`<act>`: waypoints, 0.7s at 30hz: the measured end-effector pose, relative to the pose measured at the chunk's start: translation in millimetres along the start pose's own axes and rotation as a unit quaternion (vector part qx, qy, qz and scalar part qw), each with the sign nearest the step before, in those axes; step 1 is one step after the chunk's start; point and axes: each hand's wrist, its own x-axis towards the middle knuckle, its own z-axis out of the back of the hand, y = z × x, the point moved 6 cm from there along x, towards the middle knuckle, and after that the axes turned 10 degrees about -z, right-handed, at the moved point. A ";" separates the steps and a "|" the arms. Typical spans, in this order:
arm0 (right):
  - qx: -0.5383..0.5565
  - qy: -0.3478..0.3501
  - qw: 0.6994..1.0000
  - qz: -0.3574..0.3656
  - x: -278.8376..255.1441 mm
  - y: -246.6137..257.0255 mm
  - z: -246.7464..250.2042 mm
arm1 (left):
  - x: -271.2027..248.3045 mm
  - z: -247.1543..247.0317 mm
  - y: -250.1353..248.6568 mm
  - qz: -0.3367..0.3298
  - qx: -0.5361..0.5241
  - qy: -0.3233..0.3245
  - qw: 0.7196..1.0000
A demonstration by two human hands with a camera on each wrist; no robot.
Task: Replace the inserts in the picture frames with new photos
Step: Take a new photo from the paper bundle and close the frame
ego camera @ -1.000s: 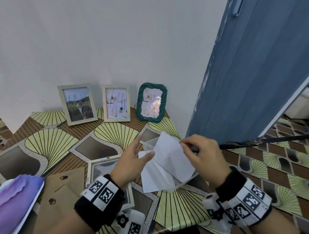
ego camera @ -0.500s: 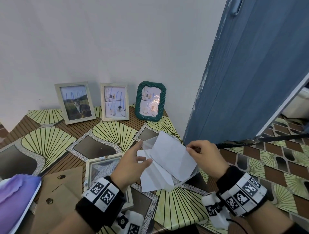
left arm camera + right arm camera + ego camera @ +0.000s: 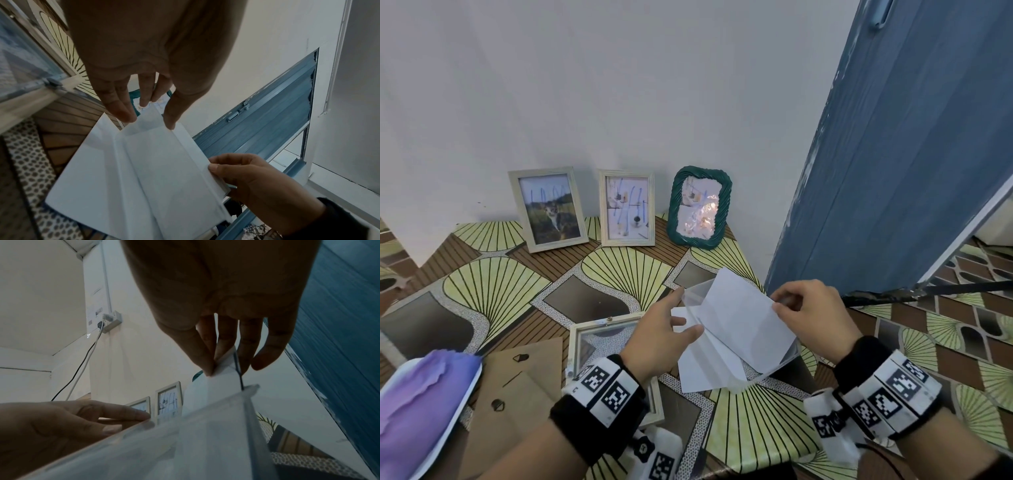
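Observation:
A white photo sheet sticks partly out of a clear plastic sleeve that holds more white sheets, just above the table's right part. My left hand holds the sleeve's upper left end between thumb and fingers; the left wrist view shows the fingertips at its open edge. My right hand pinches the sheet's right corner between thumb and forefinger. An open pale frame lies face down left of my left wrist, beside its brown cardboard backing.
Three frames lean on the wall at the back: a pale one with a cat picture, a pale one and a green one. A purple print lies at the near left. A blue door stands right of the patterned table.
My right hand has shifted a little to the right with the white sheet's corner, drawing it further from the sleeve. My left hand has kept hold of the sleeve.

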 end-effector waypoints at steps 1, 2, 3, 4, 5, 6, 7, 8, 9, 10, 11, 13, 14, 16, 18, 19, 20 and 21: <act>-0.001 0.001 1.000 -0.002 0.4 1.2 1.6 | 0.8 0.1 0.2 -0.002 0.003 0.000 1.000; -0.001 0.002 1.000 -0.004 0.6 2.0 3.2 | 1.6 0.4 0.5 -0.003 0.005 0.000 1.000; 0.001 0.005 1.000 -0.005 0.9 2.7 4.4 | 1.9 0.5 1.2 -0.003 0.006 0.000 1.000; 0.004 0.008 1.000 -0.005 1.1 3.0 5.4 | 2.2 0.7 1.7 -0.004 0.006 -0.001 1.000; 0.007 0.012 1.000 -0.005 1.6 3.2 5.6 | 2.3 0.8 2.1 -0.005 0.005 -0.002 1.000; 0.011 0.016 1.000 -0.006 2.0 2.8 5.3 | 2.5 0.8 2.9 -0.005 0.007 -0.003 1.000; 0.016 0.023 1.000 -0.010 2.5 1.8 4.3 | 2.8 0.7 4.0 -0.005 0.011 -0.003 1.000; 0.021 0.030 0.999 -0.015 2.9 0.5 2.3 | 3.1 0.7 5.0 -0.005 0.016 -0.002 1.000; 0.025 0.036 0.999 -0.019 2.9 -0.9 0.0 | 3.3 0.7 5.6 -0.005 0.018 -0.001 1.000; 0.028 0.041 0.999 -0.021 2.5 -2.0 -2.0 | 3.3 0.9 6.5 -0.005 0.018 0.001 1.000; 0.031 0.043 0.998 -0.020 1.7 -2.7 -3.3 | 3.4 1.2 7.8 -0.005 0.016 0.000 1.000; 0.044 0.044 0.998 -0.006 -0.6 -2.3 -3.7 | 3.5 2.3 12.0 -0.001 0.017 -0.001 1.000; 0.047 0.044 0.998 0.003 -1.8 -1.4 -3.4 | 3.7 2.7 13.1 0.000 0.019 -0.001 1.000; 0.033 0.044 0.998 0.013 -1.3 0.2 -2.6 | 4.4 3.2 13.1 -0.003 0.025 0.001 1.000; 0.016 0.044 0.999 0.011 0.9 0.9 -2.8 | 5.0 3.4 12.8 -0.003 0.027 0.003 1.000; 0.009 0.046 0.999 0.011 1.5 1.5 -3.1 | 5.1 3.2 12.7 -0.001 0.026 0.003 1.000; 0.002 0.048 0.999 0.013 1.7 2.5 -3.7 | 5.2 3.1 12.5 0.000 0.026 0.003 1.000; -0.005 0.049 0.999 0.019 1.4 3.6 -4.2 | 5.1 2.9 12.3 0.001 0.027 0.003 1.000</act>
